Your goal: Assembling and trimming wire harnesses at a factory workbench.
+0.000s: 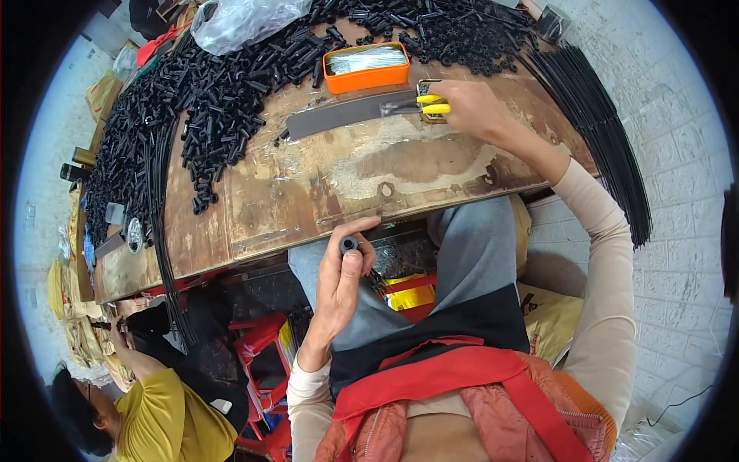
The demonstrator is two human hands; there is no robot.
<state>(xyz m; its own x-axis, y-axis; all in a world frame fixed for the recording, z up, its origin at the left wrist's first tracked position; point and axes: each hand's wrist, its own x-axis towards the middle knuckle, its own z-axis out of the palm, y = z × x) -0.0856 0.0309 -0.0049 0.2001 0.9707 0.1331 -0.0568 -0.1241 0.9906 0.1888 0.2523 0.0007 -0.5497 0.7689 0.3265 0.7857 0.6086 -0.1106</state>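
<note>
Just off the front edge of the table, my left hand (339, 269) is closed around a short black tube (349, 244), its round open end facing up. My right hand (473, 112) reaches far over the table and grips yellow-handled pliers (436, 108). The jaws of the pliers rest over a flat dark grey strip (327, 118); whether they pinch anything cannot be made out. Beside the right hand stands a small container (425, 87), partly covered by the fingers. Behind the strip sits an orange box (368, 81) full of thin, pale, shiny pieces.
Heaps of short black tubes (219, 127) cover the left and back of the worn wooden table (277, 192). Long black rods (593, 123) hang over its right edge, others (158, 177) over its left. A clear plastic bag (250, 23) lies behind. Another person (165, 412) works at lower left.
</note>
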